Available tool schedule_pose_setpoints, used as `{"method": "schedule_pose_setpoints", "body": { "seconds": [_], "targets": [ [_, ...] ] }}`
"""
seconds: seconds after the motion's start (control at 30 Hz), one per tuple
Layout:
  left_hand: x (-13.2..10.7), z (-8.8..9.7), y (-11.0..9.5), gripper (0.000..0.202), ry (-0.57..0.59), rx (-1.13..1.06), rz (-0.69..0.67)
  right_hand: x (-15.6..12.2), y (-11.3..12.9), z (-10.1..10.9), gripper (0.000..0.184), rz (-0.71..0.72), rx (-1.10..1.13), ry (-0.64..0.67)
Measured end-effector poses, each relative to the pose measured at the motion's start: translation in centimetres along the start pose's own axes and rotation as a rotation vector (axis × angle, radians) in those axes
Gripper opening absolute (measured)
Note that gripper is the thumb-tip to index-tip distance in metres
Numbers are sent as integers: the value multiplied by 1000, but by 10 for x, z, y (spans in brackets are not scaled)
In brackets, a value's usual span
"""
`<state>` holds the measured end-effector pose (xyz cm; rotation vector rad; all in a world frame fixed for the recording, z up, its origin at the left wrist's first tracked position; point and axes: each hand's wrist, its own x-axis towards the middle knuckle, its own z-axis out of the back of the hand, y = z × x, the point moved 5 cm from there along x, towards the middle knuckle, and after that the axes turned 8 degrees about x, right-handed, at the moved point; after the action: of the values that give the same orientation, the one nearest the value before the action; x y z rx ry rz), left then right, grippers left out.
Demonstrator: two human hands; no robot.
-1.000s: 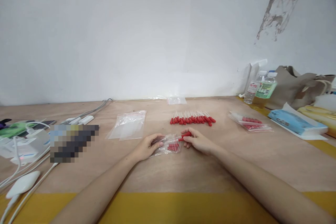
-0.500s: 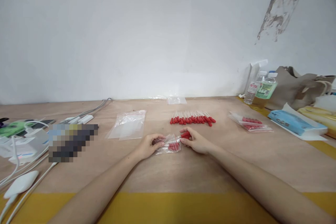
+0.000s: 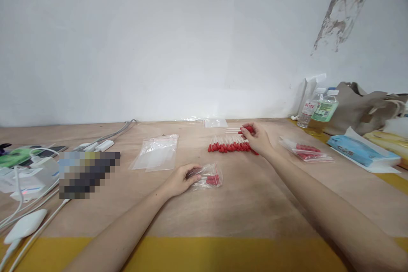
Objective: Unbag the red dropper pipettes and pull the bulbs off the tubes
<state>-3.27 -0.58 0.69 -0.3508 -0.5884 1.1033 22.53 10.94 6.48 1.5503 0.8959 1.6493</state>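
My left hand (image 3: 182,179) pinches the left side of a clear zip bag (image 3: 217,169) low over the table. Inside the bag lie droppers (image 3: 212,179) with red bulbs and thin clear tubes. Farther back, a row of the same red-bulbed droppers (image 3: 227,147) lies on the table, tubes pointing toward the wall. At the right end of this row my right hand (image 3: 256,137) is closed on several droppers (image 3: 247,129), whose tubes point left. Its fingers partly hide the bulbs.
Flat clear bags (image 3: 156,153) lie on the left. At right are a filled bag of red-bulbed droppers (image 3: 307,151), a blue tissue pack (image 3: 360,149), bottles (image 3: 324,108) and a grey bag (image 3: 360,106). Chargers (image 3: 35,176) and cables occupy the far left.
My right hand has left the bag's mouth and moved back and right to the row, where it now grips droppers. The left hand keeps the bag in nearly the same place.
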Motion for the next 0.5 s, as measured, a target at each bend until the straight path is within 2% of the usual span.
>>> {"method": "schedule_pose_setpoints", "body": {
  "seconds": [0.07, 0.13, 0.23, 0.33, 0.5],
  "targets": [
    [0, 1, -1, 31, -2, 3, -1, 2, 1, -15, 16, 209, -239, 29],
    [-1, 1, -1, 31, -1, 0, -3, -1, -4, -34, 16, 319, -457, 95],
    [-2, 2, -2, 31, 9, -6, -10, -9, -18, -57, 22, 309, -694, 229],
    [-2, 2, -1, 31, 8, -7, -14, -16, -27, -67, 25, 281, -814, 335],
    [-1, 1, 1, 32, 12, 5, -18, -11, -25, -61, 27, 221, -818, 288]
  ]
}}
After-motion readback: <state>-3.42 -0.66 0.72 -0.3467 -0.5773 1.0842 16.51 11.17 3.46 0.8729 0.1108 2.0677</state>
